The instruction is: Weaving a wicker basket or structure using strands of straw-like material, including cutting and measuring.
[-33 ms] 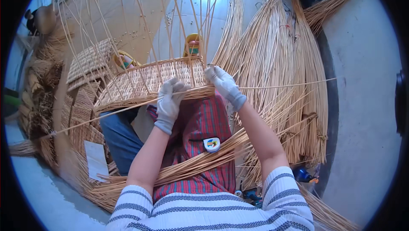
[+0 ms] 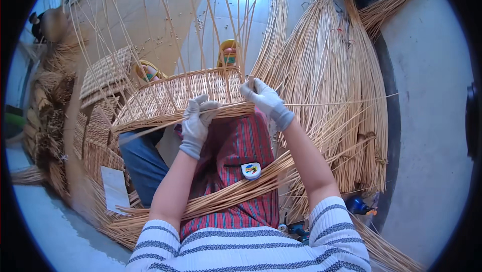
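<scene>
A half-woven wicker basket [image 2: 173, 94] rests across my knees, with long upright stakes rising from its edges. My left hand [image 2: 197, 124], in a pale glove, closes on a long wicker rod [image 2: 165, 127] along the basket's near edge. At the right corner, my gloved right hand [image 2: 263, 97] has its fingers pinched at the rim beside a stake. The fingers hide just what it grips there. Rod ends stick out to the right past this hand.
A bundle of rods [image 2: 236, 191] crosses my lap, with a white tape measure [image 2: 251, 170] by it. Large wicker bundles [image 2: 321, 71] lie to the right. Woven panels [image 2: 105, 76] and a white sheet [image 2: 115, 190] lie at left. A blue tool [image 2: 357, 205] sits at lower right.
The rod's left part has swung and blurred, no longer reaching straight to the far left. My left hand has shifted slightly left and down; my right fingers are curled more tightly.
</scene>
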Demonstrator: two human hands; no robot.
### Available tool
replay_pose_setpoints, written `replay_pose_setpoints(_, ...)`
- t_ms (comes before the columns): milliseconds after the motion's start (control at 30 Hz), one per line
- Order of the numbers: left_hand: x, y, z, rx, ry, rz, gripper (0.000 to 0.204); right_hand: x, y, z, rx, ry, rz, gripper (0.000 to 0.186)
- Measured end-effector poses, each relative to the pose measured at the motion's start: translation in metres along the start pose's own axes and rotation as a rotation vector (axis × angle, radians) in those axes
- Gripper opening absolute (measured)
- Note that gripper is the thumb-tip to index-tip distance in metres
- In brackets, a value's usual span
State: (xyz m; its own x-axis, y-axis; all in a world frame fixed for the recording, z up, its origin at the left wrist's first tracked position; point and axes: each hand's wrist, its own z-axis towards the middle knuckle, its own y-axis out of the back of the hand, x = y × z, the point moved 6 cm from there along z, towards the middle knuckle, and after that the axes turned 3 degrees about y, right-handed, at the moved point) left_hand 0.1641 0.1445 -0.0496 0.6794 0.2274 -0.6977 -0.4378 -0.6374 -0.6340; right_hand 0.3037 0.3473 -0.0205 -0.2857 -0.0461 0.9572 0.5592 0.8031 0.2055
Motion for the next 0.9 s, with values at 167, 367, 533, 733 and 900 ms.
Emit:
replay_pose_setpoints(167, -0.034, 0.001, 0.006, -0.178, -0.038, 0.518, 0.038, 0.033, -0.005, -0.007, -0.082, 0.002, -0.639, 0.067)
replay_pose_setpoints(367, -0.068, -0.184, 0.079, 0.083, -0.495, 1.299, 0.061, 0.032, -0.03, -0.009, -0.556, 0.096, -0.755, 0.037)
replay_pose_setpoints(533, 0.009, -0.274, 0.045, 0.409, -0.476, 1.563, 0.089, -0.118, 0.021, 0.028, -0.707, 0.259, 0.125, 0.04)
replay_pose_setpoints(733, -0.069, -0.105, -0.115, 0.52, -0.312, 1.328, 0.025, -0.006, -0.025, 0.01, -0.454, -0.113, -0.715, 0.058)
replay_pose_setpoints(900, -0.039, -0.004, -0.201, 0.599, 0.286, 1.353, 0.031, 0.074, -0.023, -0.06, -0.73, 0.515, -0.564, 0.06)
